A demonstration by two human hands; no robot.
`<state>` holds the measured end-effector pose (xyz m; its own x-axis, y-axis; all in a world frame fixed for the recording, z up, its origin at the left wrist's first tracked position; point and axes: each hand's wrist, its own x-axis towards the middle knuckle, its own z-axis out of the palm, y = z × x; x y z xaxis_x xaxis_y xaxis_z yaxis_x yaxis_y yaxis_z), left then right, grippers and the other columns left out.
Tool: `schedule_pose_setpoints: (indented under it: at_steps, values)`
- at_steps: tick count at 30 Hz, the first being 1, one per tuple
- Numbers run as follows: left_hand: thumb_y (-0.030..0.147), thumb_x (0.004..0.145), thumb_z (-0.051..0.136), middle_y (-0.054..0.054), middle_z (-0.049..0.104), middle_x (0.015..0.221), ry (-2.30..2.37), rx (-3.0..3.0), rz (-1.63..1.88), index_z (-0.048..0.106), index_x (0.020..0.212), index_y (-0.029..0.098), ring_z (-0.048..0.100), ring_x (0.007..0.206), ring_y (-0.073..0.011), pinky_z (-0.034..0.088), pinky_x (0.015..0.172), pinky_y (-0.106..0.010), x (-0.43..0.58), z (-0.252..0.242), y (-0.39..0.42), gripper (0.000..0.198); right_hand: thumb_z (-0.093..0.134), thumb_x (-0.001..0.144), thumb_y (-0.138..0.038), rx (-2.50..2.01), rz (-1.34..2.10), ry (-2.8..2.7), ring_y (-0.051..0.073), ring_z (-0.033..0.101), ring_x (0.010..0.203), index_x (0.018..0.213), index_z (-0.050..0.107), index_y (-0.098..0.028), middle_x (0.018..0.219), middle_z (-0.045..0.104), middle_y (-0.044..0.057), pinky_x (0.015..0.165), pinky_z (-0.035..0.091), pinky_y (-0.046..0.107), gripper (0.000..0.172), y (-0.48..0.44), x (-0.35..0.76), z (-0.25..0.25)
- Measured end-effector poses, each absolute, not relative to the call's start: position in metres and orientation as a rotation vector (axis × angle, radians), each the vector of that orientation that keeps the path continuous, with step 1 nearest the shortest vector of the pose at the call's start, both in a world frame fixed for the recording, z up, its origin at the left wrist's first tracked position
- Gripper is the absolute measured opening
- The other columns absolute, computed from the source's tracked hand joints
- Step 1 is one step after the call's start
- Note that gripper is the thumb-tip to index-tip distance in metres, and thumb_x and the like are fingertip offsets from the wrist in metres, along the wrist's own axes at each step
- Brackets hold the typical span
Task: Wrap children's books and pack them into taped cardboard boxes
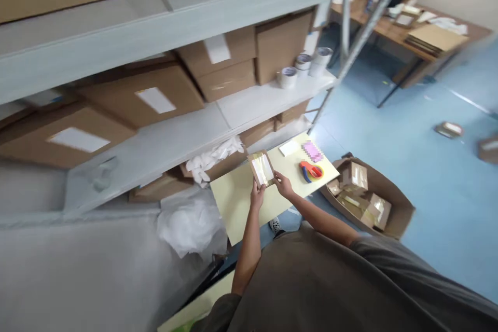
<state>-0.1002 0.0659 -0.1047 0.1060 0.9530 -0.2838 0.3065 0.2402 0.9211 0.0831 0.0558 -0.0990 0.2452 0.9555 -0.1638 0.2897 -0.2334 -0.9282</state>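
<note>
A small flat cardboard box [261, 168] with a white label and shiny tape is held over the pale yellow table [229, 202]. My left hand [257, 194] grips its near lower edge. At its right corner, my right hand [282, 184] closes its fingers on the same box. To the right on the tabletop lies a red tape dispenser [310, 169] with blue and yellow parts. Beyond it are a white slip of paper [289, 148] and a pink item [312, 151] that is pixelated.
Right of the table, an open carton [402, 212] holds several taped boxes. Metal shelving [249, 114] carries cartons and tape rolls [288, 78]. White plastic wrapping [190, 223] sits left of the table. A wooden desk [400, 36] stands farther back, and boxes [449, 129] lie on the blue floor.
</note>
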Motion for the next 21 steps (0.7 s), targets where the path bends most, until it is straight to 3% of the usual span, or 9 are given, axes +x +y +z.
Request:
schedule_pose_setpoints:
  at_steps: [4, 10, 17, 21]
  values:
    - [0.059, 0.099, 0.066, -0.012, 0.05, 0.168, 1.203, 1.359, 0.737, 0.024, 0.175, 0.024, 0.052, 0.152, -0.0278, 0.044, 0.124, -0.04, -0.039, -0.071, 0.087, 0.093, 0.063, 0.096, -0.042, -1.58, 0.905, -0.958, 0.028, 0.072, 0.116, 0.138, 0.068, -0.025, 0.137, 0.073, 0.012, 0.097, 0.063, 0.045, 0.046, 0.045, 0.144, -0.072]
    - [0.059, 0.099, 0.068, -0.01, 0.051, 0.168, 0.904, 1.516, 0.603, 0.027, 0.174, 0.023, 0.053, 0.152, -0.0272, 0.044, 0.125, -0.038, 0.114, -0.028, 0.096, 0.093, 0.058, 0.102, -0.055, -1.492, 0.639, -0.734, 0.029, 0.061, 0.139, 0.15, 0.06, -0.026, 0.149, 0.065, 0.011, 0.117, 0.052, 0.047, 0.056, -0.004, 0.269, -0.039]
    - [0.056, 0.098, 0.069, -0.011, 0.066, 0.153, 0.728, 1.598, 0.291, 0.034, 0.172, 0.024, 0.066, 0.137, -0.0281, 0.05, 0.12, -0.043, 0.297, -0.024, 0.051, 0.088, 0.059, 0.1, -0.059, -1.554, 0.518, -0.46, 0.032, 0.065, 0.134, 0.157, 0.055, -0.023, 0.151, 0.065, 0.014, 0.115, 0.054, 0.05, 0.067, -0.091, 0.415, -0.048]
    - [0.054, 0.098, 0.069, -0.011, 0.067, 0.151, 0.715, 1.656, 0.11, 0.039, 0.17, 0.023, 0.068, 0.134, -0.0284, 0.05, 0.119, -0.043, 0.371, -0.04, 0.017, 0.084, 0.054, 0.1, -0.058, -1.699, 0.479, -0.294, 0.031, 0.067, 0.131, 0.158, 0.054, -0.023, 0.149, 0.067, 0.015, 0.113, 0.055, 0.05, 0.068, -0.136, 0.469, -0.071]
